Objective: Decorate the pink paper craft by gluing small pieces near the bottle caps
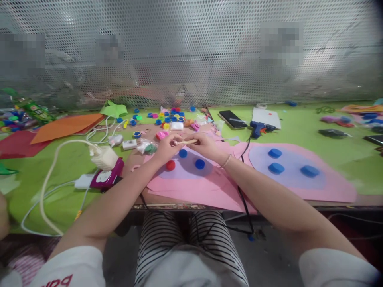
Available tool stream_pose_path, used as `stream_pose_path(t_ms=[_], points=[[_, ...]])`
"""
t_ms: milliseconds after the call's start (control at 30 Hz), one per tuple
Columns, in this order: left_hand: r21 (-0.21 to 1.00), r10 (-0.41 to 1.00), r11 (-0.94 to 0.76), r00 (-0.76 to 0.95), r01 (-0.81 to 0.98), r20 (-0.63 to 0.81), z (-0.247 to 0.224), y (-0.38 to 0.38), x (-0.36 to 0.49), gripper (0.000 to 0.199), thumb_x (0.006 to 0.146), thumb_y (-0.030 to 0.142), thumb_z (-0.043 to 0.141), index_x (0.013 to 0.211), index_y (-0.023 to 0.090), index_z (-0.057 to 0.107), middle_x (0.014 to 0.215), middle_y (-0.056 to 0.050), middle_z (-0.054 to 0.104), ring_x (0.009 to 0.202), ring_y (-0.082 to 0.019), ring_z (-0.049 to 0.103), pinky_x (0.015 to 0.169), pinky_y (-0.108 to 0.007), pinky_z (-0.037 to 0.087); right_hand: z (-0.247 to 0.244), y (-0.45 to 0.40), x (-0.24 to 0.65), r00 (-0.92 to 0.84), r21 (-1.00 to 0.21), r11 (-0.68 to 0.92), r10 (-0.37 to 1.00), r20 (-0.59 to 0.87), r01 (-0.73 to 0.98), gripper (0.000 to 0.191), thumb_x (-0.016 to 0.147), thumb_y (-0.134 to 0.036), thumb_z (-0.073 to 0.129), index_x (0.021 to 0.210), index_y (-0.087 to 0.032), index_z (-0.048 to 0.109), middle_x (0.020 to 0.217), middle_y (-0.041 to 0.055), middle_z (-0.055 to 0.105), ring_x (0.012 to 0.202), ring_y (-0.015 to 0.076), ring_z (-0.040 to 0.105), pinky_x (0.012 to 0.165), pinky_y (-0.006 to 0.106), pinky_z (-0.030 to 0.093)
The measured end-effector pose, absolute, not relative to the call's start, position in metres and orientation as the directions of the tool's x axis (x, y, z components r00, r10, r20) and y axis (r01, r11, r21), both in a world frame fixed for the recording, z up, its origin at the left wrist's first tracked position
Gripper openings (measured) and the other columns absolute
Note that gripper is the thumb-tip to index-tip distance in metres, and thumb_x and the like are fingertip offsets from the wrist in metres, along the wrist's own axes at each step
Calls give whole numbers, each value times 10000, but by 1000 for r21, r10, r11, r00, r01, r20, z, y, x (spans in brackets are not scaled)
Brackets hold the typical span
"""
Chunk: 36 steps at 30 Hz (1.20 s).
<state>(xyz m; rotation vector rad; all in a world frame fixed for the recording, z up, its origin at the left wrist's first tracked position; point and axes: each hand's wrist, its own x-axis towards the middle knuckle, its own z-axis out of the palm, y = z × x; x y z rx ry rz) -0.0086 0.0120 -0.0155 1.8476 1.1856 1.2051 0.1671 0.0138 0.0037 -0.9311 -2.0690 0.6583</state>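
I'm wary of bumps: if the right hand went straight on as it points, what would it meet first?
Past the thin tan strip at its fingertips, the right hand would probably meet the left hand first, though exact depth is hard to judge.

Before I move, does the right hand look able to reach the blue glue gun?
Probably yes: the blue glue gun lies nearby, with flat paper and a black cord between, though the right hand holds a pale stick.

Held piece (188, 142): too small to identify | shirt lettering (58, 281): bottom-cropped | black object (374, 139): right-cropped
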Motion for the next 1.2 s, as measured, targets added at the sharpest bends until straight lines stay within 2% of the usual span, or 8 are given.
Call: stream_pose_path(t_ms=[267, 567, 700, 833, 967, 1100, 1200], points=[[862, 918, -395, 170, 318, 358, -14, 12, -10, 185, 667, 234, 664, 827, 162, 608, 837, -38, 627, 663, -118, 568, 625, -274, 484, -1, 14, 164, -449, -722, 618, 765, 462, 310, 181, 785, -197, 598, 941, -152, 678, 926, 81, 682, 840, 160, 619, 718, 280, 489], [914, 935, -347, 157, 211, 319, -10, 7, -9, 147, 668, 246, 673, 760, 156, 603, 615, 30, 543, 568, -78, 519, 606, -240, 481, -4, 15, 166, -422, -761, 609, 765, 487, 225, 191, 765, -270, 633, 921, -181, 699, 904, 67, 707, 799, 159, 647, 695, 275, 518], [963, 955, -264, 156, 57, 252, -9, 4, -6, 179, 641, 248, 693, 733, 146, 576, 657, 16, 588, 620, -99, 590, 664, -288, 520, -3, 15, 165, -403, -753, 612, 769, 496, 241, 153, 757, -248, 640, 868, -162, 702, 850, 67, 711, 738, 153, 646, 635, 261, 512], [979, 968, -177, 162, -102, 192, -9, 5, -4, 202, 613, 248, 714, 703, 135, 573, 651, 16, 606, 636, -110, 624, 702, -312, 537, -4, 14, 165, -404, -714, 651, 743, 533, 255, 113, 765, -223, 631, 830, -156, 694, 854, 64, 708, 758, 146, 642, 641, 248, 504], [974, 977, -139, 135, -180, 165, -9, 6, -4, 228, 574, 201, 736, 736, 141, 587, 680, 20, 624, 630, -106, 627, 665, -286, 542, -2, 10, 164, -385, -637, 709, 702, 599, 302, 193, 773, -242, 635, 947, -168, 672, 962, 72, 690, 811, 145, 631, 664, 252, 498], [973, 988, -65, 125, -221, 94, -5, 4, -2, 171, 569, 165, 728, 687, 125, 611, 643, 10, 626, 614, -106, 629, 680, -287, 542, 0, 7, 164, -370, -540, 760, 649, 665, 362, 84, 777, -214, 633, 827, -174, 687, 852, 51, 697, 766, 132, 618, 656, 245, 482], [973, 990, -38, 127, -230, 69, -3, 1, -1, 136, 569, 139, 719, 652, 117, 613, 634, -1, 632, 609, -109, 630, 694, -291, 542, 0, 5, 164, -350, -544, 755, 654, 671, 367, 75, 775, -202, 629, 806, -172, 691, 803, 45, 694, 724, 125, 610, 623, 235, 471]])
